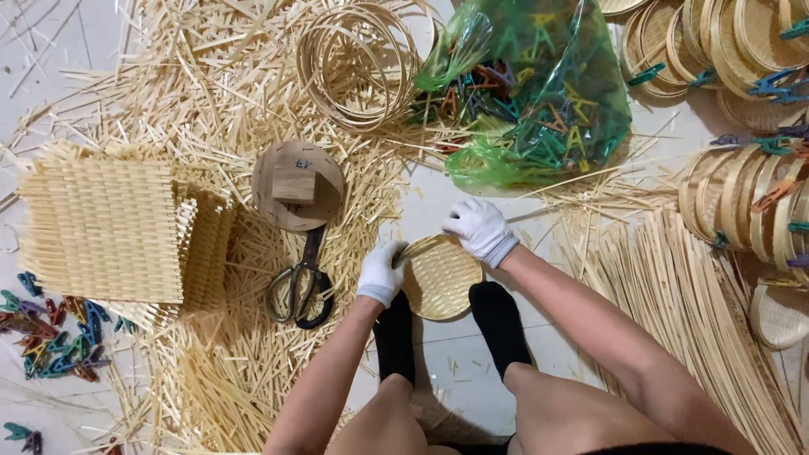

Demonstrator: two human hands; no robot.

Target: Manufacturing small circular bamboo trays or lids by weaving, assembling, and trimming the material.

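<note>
Strewn floor; tray (441, 276) edge under fingers (396, 253)

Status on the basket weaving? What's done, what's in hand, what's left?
Done: clipped round baskets stacked at right, more at top right. In hand: left hand and right hand, both gloved, grip the rim of one small round woven tray on the floor between the feet. Left: flat woven mats, loose bamboo hoops, strips and a bag of clips still unused.

Bright even light, soft shadows, sharp
</note>
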